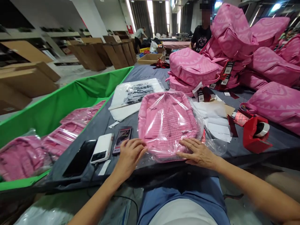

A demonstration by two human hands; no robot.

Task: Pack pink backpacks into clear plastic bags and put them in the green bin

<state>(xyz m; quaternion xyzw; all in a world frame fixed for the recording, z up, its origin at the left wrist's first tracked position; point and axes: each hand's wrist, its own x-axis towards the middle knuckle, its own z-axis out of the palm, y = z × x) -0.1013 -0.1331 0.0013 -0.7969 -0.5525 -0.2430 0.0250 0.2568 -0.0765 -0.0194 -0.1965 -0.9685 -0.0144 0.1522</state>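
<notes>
A pink backpack [167,122] lies flat in a clear plastic bag [200,125] at the table's front edge. My left hand [131,154] is at its lower left corner, fingers bent and thumb drawn close to them on the loose edge of the plastic. My right hand [199,153] rests on the lower right of the wrapped backpack, its fingers stretched out and apart over the film. Behind the backpack lies a stack of flat plastic bags [136,93] with black print.
Left of my hands are a phone [122,140], a white power bank [102,148] and a black tablet-like device [80,158]. A green-sided bin [77,93] holds wrapped backpacks. A red tape dispenser [255,134], papers [217,122] and piled pink backpacks [234,40] are right. A person [202,36] stands behind.
</notes>
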